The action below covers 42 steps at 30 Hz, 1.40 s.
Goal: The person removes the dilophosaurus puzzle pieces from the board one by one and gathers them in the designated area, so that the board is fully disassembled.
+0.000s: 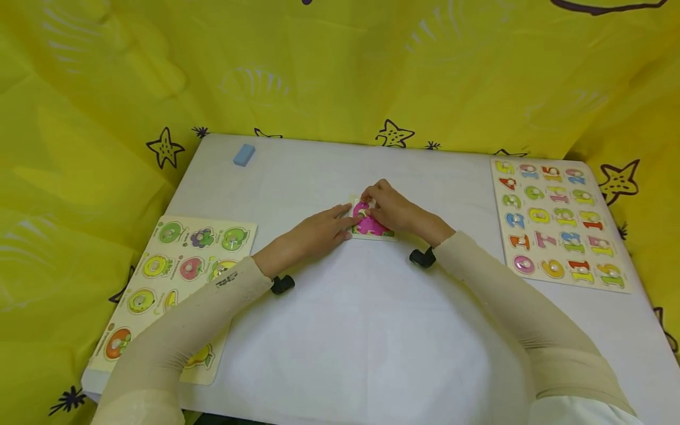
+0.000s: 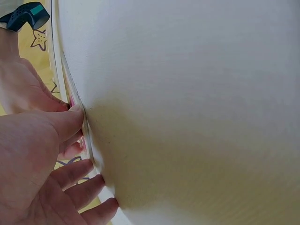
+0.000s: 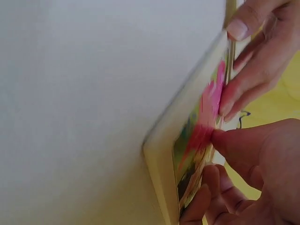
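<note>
A small jigsaw board [image 1: 374, 236] with a pink picture and pale border lies at the table's middle. My left hand [image 1: 317, 235] rests along its left edge, thumb against the rim and index finger reaching onto the picture. In the left wrist view, the other fingers of the left hand [image 2: 44, 164] are stretched out and touch the table. My right hand [image 1: 394, 208] bends over the board's upper right. Its thumb and fingers [image 3: 201, 206] pinch at a jigsaw piece on the pink picture; the piece's outline is mostly hidden.
A fruit peg board [image 1: 234, 283] lies at the left, partly under the left forearm. At the right is a number peg board [image 1: 542, 227]. A blue block [image 1: 244, 155] sits at the back left of the white table [image 1: 366, 354]. Yellow curtain [image 1: 329, 71] surrounds the table.
</note>
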Tool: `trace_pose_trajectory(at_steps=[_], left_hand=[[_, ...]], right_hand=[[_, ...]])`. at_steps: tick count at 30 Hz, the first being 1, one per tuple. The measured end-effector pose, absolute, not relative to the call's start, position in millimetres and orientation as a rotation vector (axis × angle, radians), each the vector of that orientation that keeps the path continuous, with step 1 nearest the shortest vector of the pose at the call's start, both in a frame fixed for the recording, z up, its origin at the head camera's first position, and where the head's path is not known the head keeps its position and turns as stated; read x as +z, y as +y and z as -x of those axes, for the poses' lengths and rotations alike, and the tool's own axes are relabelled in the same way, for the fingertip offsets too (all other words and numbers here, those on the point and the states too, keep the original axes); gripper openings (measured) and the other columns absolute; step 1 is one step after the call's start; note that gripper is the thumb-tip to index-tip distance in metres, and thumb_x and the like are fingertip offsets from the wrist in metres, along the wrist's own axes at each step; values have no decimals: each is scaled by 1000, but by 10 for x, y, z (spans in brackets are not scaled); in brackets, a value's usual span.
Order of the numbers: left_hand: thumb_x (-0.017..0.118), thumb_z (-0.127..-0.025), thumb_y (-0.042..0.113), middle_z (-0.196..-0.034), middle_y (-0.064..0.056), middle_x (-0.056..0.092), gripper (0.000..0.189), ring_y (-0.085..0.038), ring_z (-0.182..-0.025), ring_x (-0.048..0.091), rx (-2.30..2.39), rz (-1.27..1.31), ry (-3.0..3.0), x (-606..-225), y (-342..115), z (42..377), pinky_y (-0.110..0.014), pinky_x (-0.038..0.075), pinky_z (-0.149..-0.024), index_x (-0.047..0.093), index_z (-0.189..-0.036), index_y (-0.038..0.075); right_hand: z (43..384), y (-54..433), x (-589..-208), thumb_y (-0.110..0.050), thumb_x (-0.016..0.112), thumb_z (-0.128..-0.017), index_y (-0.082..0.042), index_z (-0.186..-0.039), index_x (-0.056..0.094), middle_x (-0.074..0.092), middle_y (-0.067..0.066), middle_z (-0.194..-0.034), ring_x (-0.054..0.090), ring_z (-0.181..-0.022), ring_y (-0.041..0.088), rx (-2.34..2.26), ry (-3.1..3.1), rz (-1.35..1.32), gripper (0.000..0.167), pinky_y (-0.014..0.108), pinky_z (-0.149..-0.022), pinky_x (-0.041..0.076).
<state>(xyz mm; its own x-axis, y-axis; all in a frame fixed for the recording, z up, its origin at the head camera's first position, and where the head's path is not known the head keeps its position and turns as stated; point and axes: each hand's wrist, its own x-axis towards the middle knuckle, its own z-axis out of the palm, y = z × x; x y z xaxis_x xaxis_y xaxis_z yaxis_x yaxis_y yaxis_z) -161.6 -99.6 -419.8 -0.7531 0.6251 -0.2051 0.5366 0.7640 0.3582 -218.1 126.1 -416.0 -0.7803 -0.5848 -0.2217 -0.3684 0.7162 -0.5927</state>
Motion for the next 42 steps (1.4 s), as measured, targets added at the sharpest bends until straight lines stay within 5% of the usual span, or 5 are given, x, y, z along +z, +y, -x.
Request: trace_pose_trajectory(at_steps=[7,23,31,42], left_hand=[[52,-113,31,-171,-18,31,51,-37,-154,39,405,-901,2654,-4198,-995,1614,-50,38,-124,45,-162,20],[53,-112,30,-171,-19,32,52,-44,-149,45,439,-858,2627,-4133,-972,1586,-57,43,-119,45,-162,19],[52,-113,30,-171,-18,31,50,-46,-149,44,427,-860,2639,-4160,-965,1586,-58,43,-118,46,-161,20],[51,-113,31,-172,-18,30,51,-39,-155,37,405,-870,2645,-4192,-972,1585,-59,38,-122,45,-162,19]], right_hand=[[2141,1234,-4161,-8,58,-107,-1,-143,55,45,23,-141,55,-121,35,-707,2561,767,37,49,-112,50],[2125,1258,-4117,-14,62,-107,-3,-149,59,50,20,-138,61,-102,28,-671,2579,796,43,41,-97,56],[2135,1238,-4094,-15,63,-107,0,-148,59,51,20,-138,59,-105,29,-644,2585,811,44,45,-101,54],[2159,1249,-4124,-15,63,-107,2,-146,59,57,18,-127,59,-107,28,-655,2570,847,43,43,-100,54]])
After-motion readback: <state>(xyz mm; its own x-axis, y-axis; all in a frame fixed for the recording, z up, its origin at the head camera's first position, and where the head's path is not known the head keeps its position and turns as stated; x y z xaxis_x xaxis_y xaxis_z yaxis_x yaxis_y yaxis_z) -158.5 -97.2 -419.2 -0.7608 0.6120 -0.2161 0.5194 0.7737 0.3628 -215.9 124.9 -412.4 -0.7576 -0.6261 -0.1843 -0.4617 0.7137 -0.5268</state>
